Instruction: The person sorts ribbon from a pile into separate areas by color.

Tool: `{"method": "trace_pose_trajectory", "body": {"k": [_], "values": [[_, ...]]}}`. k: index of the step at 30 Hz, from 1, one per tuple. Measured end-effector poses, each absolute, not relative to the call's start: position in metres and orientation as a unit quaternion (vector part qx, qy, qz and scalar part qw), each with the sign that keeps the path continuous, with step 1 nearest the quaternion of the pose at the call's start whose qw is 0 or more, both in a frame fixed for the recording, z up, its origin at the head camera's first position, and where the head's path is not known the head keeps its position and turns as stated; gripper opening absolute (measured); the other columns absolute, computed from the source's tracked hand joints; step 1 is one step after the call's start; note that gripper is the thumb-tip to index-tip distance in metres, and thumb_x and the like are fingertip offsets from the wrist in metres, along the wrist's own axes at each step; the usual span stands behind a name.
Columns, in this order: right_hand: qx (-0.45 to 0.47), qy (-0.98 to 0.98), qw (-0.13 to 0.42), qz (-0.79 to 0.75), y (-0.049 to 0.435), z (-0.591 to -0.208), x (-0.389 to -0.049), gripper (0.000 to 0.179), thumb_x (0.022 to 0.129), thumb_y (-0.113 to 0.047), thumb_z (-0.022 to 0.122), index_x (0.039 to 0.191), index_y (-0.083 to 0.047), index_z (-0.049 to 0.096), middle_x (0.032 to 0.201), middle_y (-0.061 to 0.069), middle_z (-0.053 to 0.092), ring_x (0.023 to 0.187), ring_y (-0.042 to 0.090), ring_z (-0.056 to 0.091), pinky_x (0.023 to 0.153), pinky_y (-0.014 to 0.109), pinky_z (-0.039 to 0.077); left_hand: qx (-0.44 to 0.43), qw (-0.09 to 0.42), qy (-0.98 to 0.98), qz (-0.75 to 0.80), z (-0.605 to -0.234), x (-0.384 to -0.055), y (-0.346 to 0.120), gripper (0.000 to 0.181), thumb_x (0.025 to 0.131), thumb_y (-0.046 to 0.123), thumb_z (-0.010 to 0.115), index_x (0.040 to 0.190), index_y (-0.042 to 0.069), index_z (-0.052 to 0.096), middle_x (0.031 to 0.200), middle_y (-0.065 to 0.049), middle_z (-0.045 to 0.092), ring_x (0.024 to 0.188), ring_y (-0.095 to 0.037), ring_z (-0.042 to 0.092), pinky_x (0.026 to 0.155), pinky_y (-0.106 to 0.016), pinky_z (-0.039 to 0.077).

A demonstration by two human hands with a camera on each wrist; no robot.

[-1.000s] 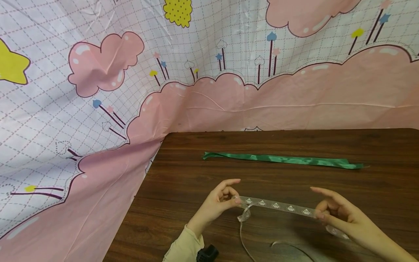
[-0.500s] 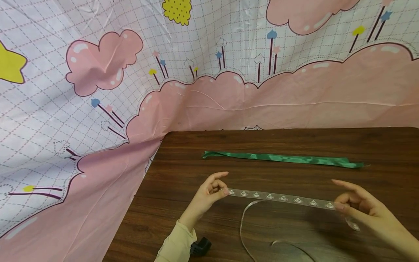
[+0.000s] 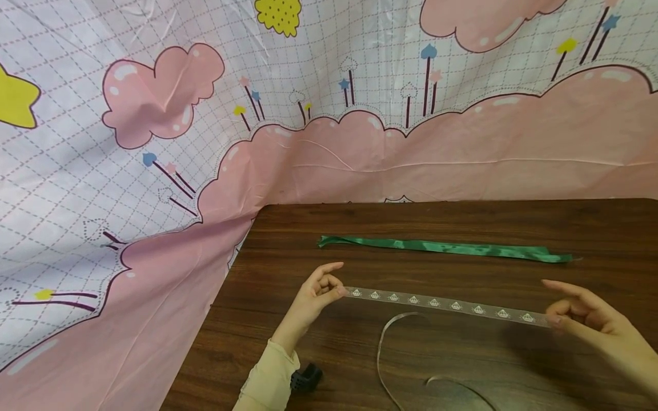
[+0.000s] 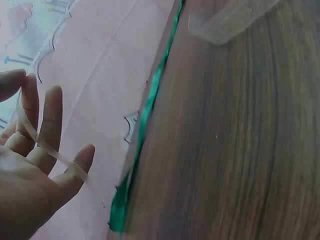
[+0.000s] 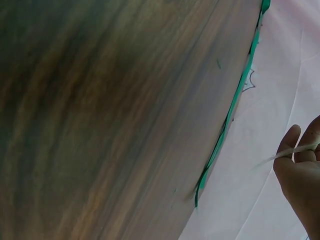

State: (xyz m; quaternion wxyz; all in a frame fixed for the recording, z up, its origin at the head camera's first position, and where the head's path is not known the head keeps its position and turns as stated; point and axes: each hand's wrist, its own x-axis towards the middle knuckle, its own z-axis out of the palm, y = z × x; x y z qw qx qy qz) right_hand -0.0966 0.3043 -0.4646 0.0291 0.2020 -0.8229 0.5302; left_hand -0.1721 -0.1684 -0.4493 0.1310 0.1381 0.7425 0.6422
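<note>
A sheer ribbon (image 3: 434, 302) printed with a row of white diamonds stretches between my two hands above the table, sloping slightly down to the right. My left hand (image 3: 313, 294) pinches its left end between thumb and fingers, index finger extended. In the left wrist view, a ribbon tail (image 4: 50, 150) trails across the fingers of that hand (image 4: 30, 175). My right hand (image 3: 591, 319) pinches the other end, index finger also pointing out. The right wrist view catches only part of this hand (image 5: 297, 175), with a thin bit of ribbon at the fingers.
Beyond the hands, a folded green ribbon (image 3: 437, 246) lies across the dark wooden table (image 3: 288, 228). A thin pale cord-like strip (image 3: 380, 354) curves over the near part of the table. A patterned pink and white cloth (image 3: 329, 160) hangs along the back and left.
My hands have moved apart, left hand leftward and right hand rightward. More of the diamond-printed ribbon now spans between them, and the curl hanging near my left hand is gone from the head view.
</note>
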Motion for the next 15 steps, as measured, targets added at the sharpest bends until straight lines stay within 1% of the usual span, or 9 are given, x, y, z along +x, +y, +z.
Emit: {"method": "trace_pose_trajectory", "body": {"k": [3, 6, 9, 12, 15], "values": [[0.186, -0.835, 0.027, 0.516, 0.307, -0.465, -0.101, 0.058, 0.091, 0.015, 0.043, 0.144, 0.000, 0.025, 0.096, -0.006, 0.063, 0.083, 0.007, 0.060, 0.068, 0.018, 0.049, 0.124, 0.131, 0.748, 0.638, -0.453, -0.180, -0.173, 0.052, 0.091, 0.019, 0.061, 0.138, 0.019, 0.040, 0.094, 0.005, 0.058, 0.095, -0.014, 0.057, 0.096, -0.036, 0.042], [0.180, -0.846, 0.026, 0.501, 0.311, -0.466, -0.107, 0.058, 0.092, 0.012, 0.043, 0.145, -0.002, 0.025, 0.096, -0.008, 0.063, 0.085, 0.003, 0.060, 0.069, 0.016, 0.049, 0.107, 0.138, 0.750, 0.638, -0.457, -0.187, -0.175, 0.050, 0.092, 0.019, 0.060, 0.137, 0.021, 0.040, 0.094, 0.005, 0.058, 0.097, -0.014, 0.056, 0.102, -0.042, 0.038], [0.162, -0.855, 0.028, 0.491, 0.313, -0.468, -0.112, 0.057, 0.092, 0.009, 0.045, 0.145, -0.004, 0.027, 0.096, -0.009, 0.063, 0.086, 0.001, 0.061, 0.069, 0.016, 0.050, 0.096, 0.147, 0.749, 0.639, -0.453, -0.193, -0.175, 0.049, 0.092, 0.017, 0.059, 0.138, 0.018, 0.040, 0.093, 0.005, 0.058, 0.098, -0.014, 0.055, 0.107, -0.048, 0.032], [0.120, -0.867, 0.023, 0.483, 0.315, -0.470, -0.118, 0.054, 0.094, 0.002, 0.049, 0.144, -0.006, 0.030, 0.095, -0.010, 0.064, 0.085, -0.001, 0.062, 0.068, 0.016, 0.050, 0.091, 0.144, 0.751, 0.638, -0.455, -0.202, -0.174, 0.050, 0.092, 0.017, 0.059, 0.138, 0.016, 0.040, 0.091, 0.005, 0.059, 0.097, -0.013, 0.055, 0.108, -0.048, 0.032], [0.098, -0.872, 0.007, 0.479, 0.319, -0.470, -0.125, 0.054, 0.095, -0.005, 0.050, 0.145, -0.013, 0.030, 0.096, -0.013, 0.063, 0.087, -0.005, 0.060, 0.066, 0.015, 0.048, 0.089, 0.131, 0.760, 0.630, -0.466, -0.214, -0.174, 0.052, 0.090, 0.022, 0.062, 0.138, 0.017, 0.041, 0.091, 0.005, 0.060, 0.096, -0.013, 0.057, 0.106, -0.047, 0.034]]}}
